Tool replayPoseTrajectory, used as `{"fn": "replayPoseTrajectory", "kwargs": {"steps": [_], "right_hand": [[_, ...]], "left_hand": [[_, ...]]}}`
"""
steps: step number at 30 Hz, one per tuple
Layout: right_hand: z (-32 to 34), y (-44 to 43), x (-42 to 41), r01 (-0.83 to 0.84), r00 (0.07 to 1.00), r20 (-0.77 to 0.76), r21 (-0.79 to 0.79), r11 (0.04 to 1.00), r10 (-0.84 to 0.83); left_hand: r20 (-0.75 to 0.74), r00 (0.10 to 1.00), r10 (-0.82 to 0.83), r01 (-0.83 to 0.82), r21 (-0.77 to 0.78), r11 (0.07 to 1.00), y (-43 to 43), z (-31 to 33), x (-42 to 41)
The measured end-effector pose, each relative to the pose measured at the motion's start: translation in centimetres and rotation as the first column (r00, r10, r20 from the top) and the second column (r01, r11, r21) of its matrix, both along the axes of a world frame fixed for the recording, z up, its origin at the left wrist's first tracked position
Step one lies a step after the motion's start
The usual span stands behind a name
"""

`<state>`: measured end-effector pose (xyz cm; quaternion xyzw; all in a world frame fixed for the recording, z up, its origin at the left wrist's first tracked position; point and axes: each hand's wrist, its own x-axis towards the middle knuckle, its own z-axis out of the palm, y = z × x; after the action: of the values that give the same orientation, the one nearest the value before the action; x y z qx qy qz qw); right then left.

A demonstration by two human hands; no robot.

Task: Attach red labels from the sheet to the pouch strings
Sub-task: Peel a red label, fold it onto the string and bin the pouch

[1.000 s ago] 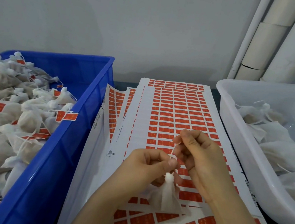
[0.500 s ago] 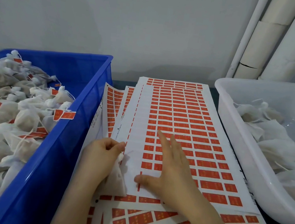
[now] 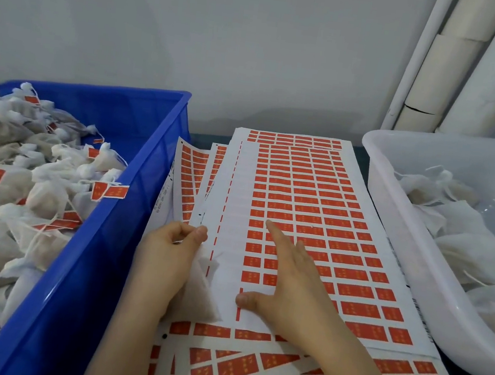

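Hands apart now: I leave the string and go for a label.

Beside the blue crate of finished pouches, my left hand has drawn off to the sheet's left edge, fingers curled round the pouch resting there. My right hand has let the string go and lies flat, fingers straight, on the red labels. Peeling one looks next. The white tub sits right.

Two hands show, the left hand and the right hand. One pouch is gripped. Two containers stand, one blue crate and one white tub. Three pipes rise behind. Overlapping label sheets and heaped pouches defy counting.
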<state>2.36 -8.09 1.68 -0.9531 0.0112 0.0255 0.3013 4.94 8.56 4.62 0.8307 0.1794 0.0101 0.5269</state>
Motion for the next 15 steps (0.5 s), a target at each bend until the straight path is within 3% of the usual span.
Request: {"fn": "replayPoseTrajectory", "kwargs": {"steps": [6, 15], "right_hand": [[0.4, -0.1, 0.1, 0.03, 0.999, 0.016, 0.047, 0.998, -0.031], [1.3, -1.5, 0.4, 0.093, 0.993, 0.053, 0.187, 0.978, -0.105]], "left_hand": [[0.001, 1.0, -0.021, 0.021, 0.035, 0.999, -0.4, 0.2, -0.1], [0.054, 0.971, -0.234, 0.24, -0.246, 0.939, -1.1, 2.0, -1.2]]}}
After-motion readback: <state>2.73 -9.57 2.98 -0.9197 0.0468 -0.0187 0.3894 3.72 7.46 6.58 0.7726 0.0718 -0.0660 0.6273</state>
